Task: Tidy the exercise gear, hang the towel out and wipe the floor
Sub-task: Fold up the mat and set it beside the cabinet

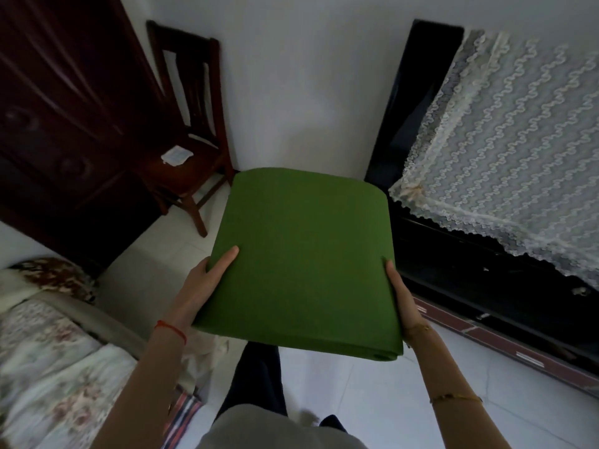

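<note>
Nearest my lens: grey top at the bottom edge, dark trouser leg (256, 380) below it, both forearms reaching forward. Left wrist carries a red string bracelet (171, 328); right forearm a thin gold bangle (455, 398).

Grip, left hand (202, 286): thumb lies flat on top of the folded green mat (301, 254), and the remaining fingers go under its left edge. I read that as holding the mat. Grip, right hand (400, 296): pressed along the mat's right edge, fingertips hidden beneath it, so I cannot tell how far they curl; it bears on the mat all the same.

The mat is held in the air between the two hands, in front of the body, above the white tiled floor (372, 400), folded into several layers with the folded ends showing at the near right corner.

Beyond: a dark wooden chair (191, 124) against the white wall, a small white cloth (176, 154) on its seat. Dark wardrobe (64, 118) to the left. A floral-covered bed (48, 351) at lower left. At right, a black desk (453, 247) draped with a lace cover (505, 150).
</note>
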